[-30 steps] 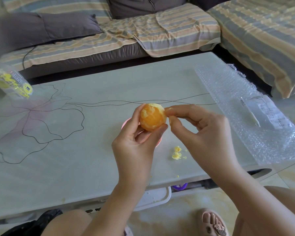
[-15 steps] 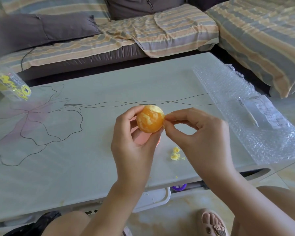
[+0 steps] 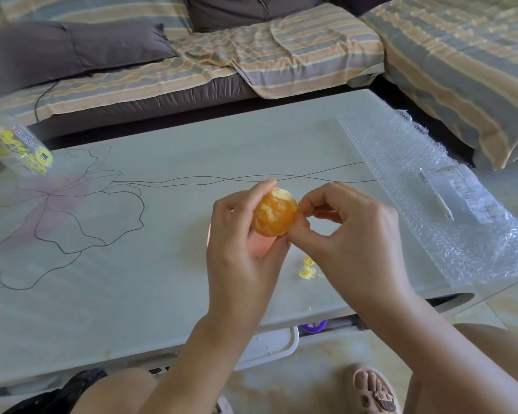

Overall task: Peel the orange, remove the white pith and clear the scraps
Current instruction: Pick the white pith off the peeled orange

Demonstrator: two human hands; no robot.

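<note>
Step in hand: pith removal. The skin is already off the orange [image 3: 274, 215], so peeling looks done. The orange is held up in the air above the table [image 3: 162, 279], just in front of the person, touching neither the table nor anything on it.

The left hand [image 3: 243, 252] grips the orange, with fingers curled round its left and underside and the thumb up by the top. The right hand [image 3: 350, 234] has thumb and forefinger pinched together against the orange's right side and the other fingers curled in. The pinch seems to be on a shred of pith [image 3: 277, 194], but the shred itself is too small to make out. White patches show on the top and front of the fruit.

A small heap of scraps [image 3: 307, 268] lies on the table just below and right of the hands. One tiny scrap [image 3: 309, 308] sits nearer the table edge. No big pieces of skin are in view.

Judgement: mid task, with pith partly cleared and no scraps cleared yet.

Next move likely calls for:
- pulling the pinched shred away gently so the flesh does not tear
- dropping it on the heap
- the left hand turning the orange to bring the white top patch round

Bubble wrap [image 3: 431, 189] lies on the right of the table, well apart from the hands. A plastic bottle [image 3: 15, 144] is at far left.
</note>
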